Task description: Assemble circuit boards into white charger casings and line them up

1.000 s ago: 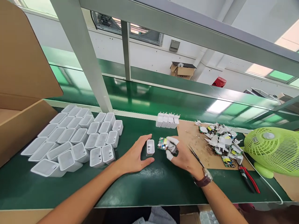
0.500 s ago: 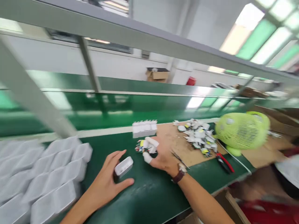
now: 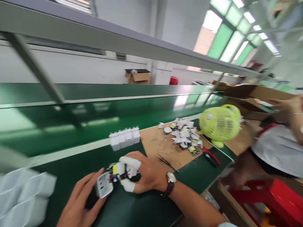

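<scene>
My left hand (image 3: 81,201), at the lower left, is closed around a small white plastic housing (image 3: 104,185) with small dark slots in its near face. My right hand (image 3: 146,175), with white tape or covers on thumb and finger and a watch on the wrist, pinches a small circuit board (image 3: 115,170) with a yellow block, a white part and wires. The board's left end is right at the upper edge of the housing; I cannot tell whether it is inside. Beyond the hands, a row of white housings (image 3: 125,138) stands on the green table.
More white housings (image 3: 28,195) stand at the lower left. On brown cardboard (image 3: 151,138) lie tweezers (image 3: 168,163) and a pile of circuit boards (image 3: 186,135). Red-handled pliers (image 3: 211,157) and a lime-green fan (image 3: 220,124) are to the right. Another person's arm (image 3: 297,110) shows at the far right.
My right hand has brought the circuit board left to the housing. My left hand has closed on the housing and tilted it. The view has swung to the right.
</scene>
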Demonstrator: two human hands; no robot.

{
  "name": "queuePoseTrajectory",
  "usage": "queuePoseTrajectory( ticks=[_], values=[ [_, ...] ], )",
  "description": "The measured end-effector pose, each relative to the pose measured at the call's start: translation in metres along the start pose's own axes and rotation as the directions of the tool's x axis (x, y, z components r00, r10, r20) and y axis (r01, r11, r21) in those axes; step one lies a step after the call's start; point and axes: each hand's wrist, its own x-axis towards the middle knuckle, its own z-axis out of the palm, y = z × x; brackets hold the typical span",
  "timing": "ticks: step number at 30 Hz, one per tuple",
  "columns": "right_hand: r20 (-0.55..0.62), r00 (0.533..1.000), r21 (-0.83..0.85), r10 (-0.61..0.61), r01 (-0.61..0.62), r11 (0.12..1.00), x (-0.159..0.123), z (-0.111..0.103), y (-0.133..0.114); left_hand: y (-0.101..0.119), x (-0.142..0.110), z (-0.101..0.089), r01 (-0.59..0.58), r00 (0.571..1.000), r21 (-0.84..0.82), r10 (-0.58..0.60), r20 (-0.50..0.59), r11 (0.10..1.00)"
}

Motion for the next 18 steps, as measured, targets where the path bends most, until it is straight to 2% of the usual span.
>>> queuePoseTrajectory(
  ticks=[2, 4, 8, 18],
  values=[
    [-0.015, 1.0, 0.032, -0.022, 0.023, 0.999, -0.004, 0.004, -0.008, 0.013, 0.001, -0.006, 0.002, 1.0, -0.008, -0.002, 0.015, 1.0],
    [-0.021, 1.0, 0.035, 0.02, -0.019, 0.999, -0.008, 0.009, -0.014, 0.02, 0.0, -0.008, 0.048, 0.999, -0.029, -0.047, 0.024, 0.998],
    [0.072, 0.997, 0.093, 0.037, -0.043, 0.995, -0.015, 0.015, -0.023, 0.03, -0.004, -0.011, 0.087, 0.995, -0.08, -0.083, 0.046, 0.993],
    [0.129, 0.99, 0.026, 0.053, -0.057, 0.998, -0.015, 0.015, -0.03, 0.035, -0.005, -0.014, 0.083, 0.995, -0.125, -0.076, 0.067, 0.989]
  ],
)
